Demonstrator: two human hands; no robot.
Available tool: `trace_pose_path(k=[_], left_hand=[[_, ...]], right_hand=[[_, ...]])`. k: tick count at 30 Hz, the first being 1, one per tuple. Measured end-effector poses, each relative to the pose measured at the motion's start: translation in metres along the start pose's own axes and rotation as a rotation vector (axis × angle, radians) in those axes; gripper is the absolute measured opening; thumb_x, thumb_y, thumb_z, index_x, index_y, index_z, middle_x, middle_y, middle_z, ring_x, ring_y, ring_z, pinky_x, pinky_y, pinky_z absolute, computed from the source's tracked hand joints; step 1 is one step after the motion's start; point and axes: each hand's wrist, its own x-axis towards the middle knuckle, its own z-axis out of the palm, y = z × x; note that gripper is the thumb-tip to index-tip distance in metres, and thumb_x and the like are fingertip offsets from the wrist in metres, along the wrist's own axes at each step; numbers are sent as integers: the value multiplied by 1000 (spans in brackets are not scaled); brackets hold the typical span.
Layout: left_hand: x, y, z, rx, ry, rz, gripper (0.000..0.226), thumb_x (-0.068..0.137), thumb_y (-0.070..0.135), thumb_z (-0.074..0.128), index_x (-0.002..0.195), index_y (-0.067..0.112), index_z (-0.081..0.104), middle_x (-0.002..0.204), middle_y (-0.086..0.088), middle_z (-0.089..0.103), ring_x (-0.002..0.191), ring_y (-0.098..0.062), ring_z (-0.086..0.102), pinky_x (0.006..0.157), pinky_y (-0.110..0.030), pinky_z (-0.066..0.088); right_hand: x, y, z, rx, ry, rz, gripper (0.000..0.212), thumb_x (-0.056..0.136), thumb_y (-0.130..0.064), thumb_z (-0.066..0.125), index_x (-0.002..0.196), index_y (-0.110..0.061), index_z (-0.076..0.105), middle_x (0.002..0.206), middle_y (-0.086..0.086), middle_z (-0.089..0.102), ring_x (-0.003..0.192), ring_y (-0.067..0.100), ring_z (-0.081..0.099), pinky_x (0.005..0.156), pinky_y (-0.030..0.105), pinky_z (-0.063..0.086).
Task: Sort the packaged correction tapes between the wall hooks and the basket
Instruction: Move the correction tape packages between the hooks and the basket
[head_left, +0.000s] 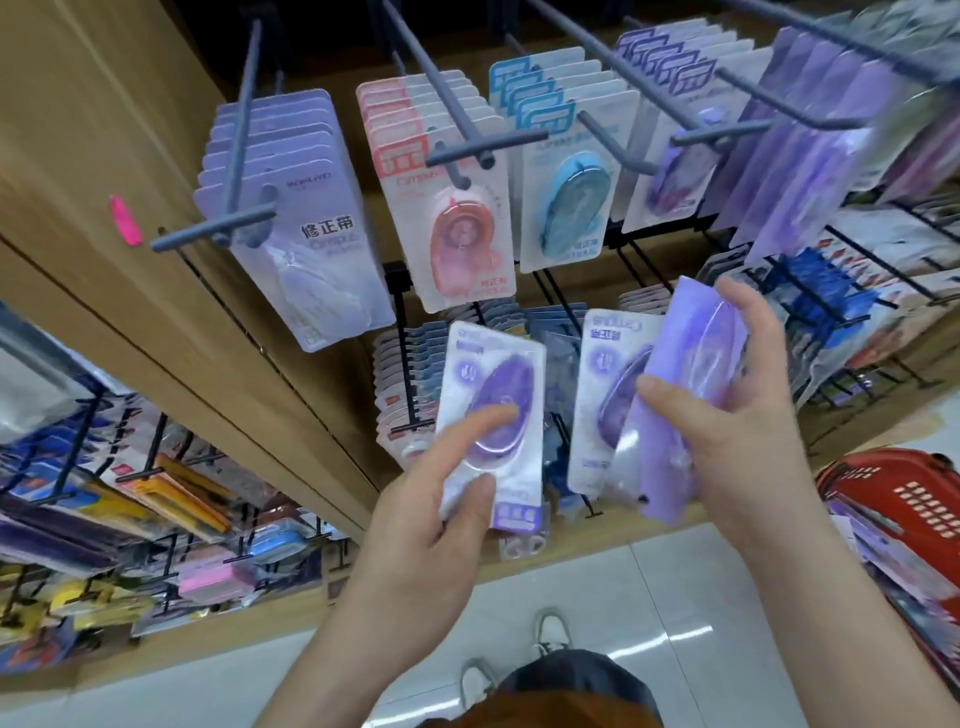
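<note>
My left hand (431, 499) grips one packaged purple correction tape (493, 410), thumb on its blister, held upside down in front of the shelf. My right hand (737, 415) holds two packs fanned apart: a white-carded purple tape (605, 395) and a lilac-backed pack (680, 395) in front of it. Above, grey wall hooks (457, 98) carry rows of packs: lilac (291, 208), pink (447, 208), blue (566, 182) and purple (670, 156). The red basket (893, 499) sits at the lower right with packs inside.
A wooden upright panel (130, 234) divides this bay from hooks of other stationery (130, 499) at the left. More hooks with packs hang low behind my hands (410, 374) and at the right (852, 291). White floor tiles (649, 597) and my shoes (553, 634) lie below.
</note>
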Motion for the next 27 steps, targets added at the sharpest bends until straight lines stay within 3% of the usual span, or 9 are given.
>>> trace_pose_path(k=[3, 5, 8, 11, 13, 16, 18, 22, 27], left_hand=[[1, 8, -3, 0, 36, -52, 71, 89, 4, 68, 109, 69, 46, 90, 14, 73, 76, -23, 69, 67, -46, 58], [5, 16, -2, 39, 74, -25, 70, 82, 5, 75, 103, 65, 47, 69, 6, 73, 62, -17, 69, 60, -38, 59], [22, 22, 6, 191, 133, 151, 46, 81, 11, 77, 98, 49, 57, 61, 12, 65, 54, -4, 59, 54, -14, 48], [45, 29, 20, 323, 180, 319, 32, 91, 19, 68, 109, 44, 60, 79, 24, 63, 69, 2, 58, 68, -20, 50], [63, 34, 32, 333, 225, 430, 31, 92, 19, 61, 118, 35, 63, 88, 31, 59, 77, 10, 53, 75, -15, 46], [91, 39, 54, 302, 248, 480, 32, 92, 13, 60, 123, 20, 65, 101, 18, 62, 86, 4, 55, 83, -9, 43], [106, 41, 68, 324, 237, 520, 34, 91, 8, 60, 124, 13, 66, 111, 8, 68, 101, -3, 59, 90, -6, 40], [122, 52, 88, 340, 152, 634, 34, 92, 6, 61, 125, 14, 66, 109, 2, 70, 100, -7, 60, 89, -12, 42], [131, 88, 116, -451, 91, 294, 20, 79, -1, 75, 82, 18, 73, 65, 9, 67, 61, -5, 60, 64, -19, 51]], right_hand=[[3, 0, -15, -251, -24, -103, 75, 78, 3, 76, 130, -42, 47, 128, -46, 46, 128, -16, 40, 110, 10, 30], [6, -2, -23, -316, -53, -131, 74, 79, 8, 74, 128, -42, 49, 124, -47, 47, 122, -22, 40, 102, 1, 27], [14, -6, -35, -365, -144, -125, 60, 78, 1, 77, 109, -50, 64, 119, -17, 59, 103, -18, 52, 86, 0, 35], [23, -8, -49, -325, -151, -54, 41, 81, 4, 74, 84, -37, 74, 104, 1, 63, 84, -8, 59, 72, 3, 40], [27, -8, -59, -184, -146, 20, 36, 87, 2, 67, 76, -32, 76, 97, 3, 67, 78, -5, 61, 67, 7, 44], [33, -3, -74, 3, -116, 143, 25, 94, -7, 56, 83, -18, 76, 87, 1, 71, 79, 9, 63, 69, 17, 51], [37, 0, -85, 108, -81, 267, 20, 92, -27, 59, 82, -15, 73, 81, 1, 71, 76, 13, 64, 70, 22, 51], [39, 4, -99, -22, -148, 168, 17, 89, -28, 65, 79, -16, 72, 76, -10, 71, 71, 3, 61, 66, 16, 50], [39, 1, -101, 177, -4, 109, 22, 83, -26, 57, 73, -27, 78, 73, -12, 72, 67, -1, 63, 64, 13, 50]])
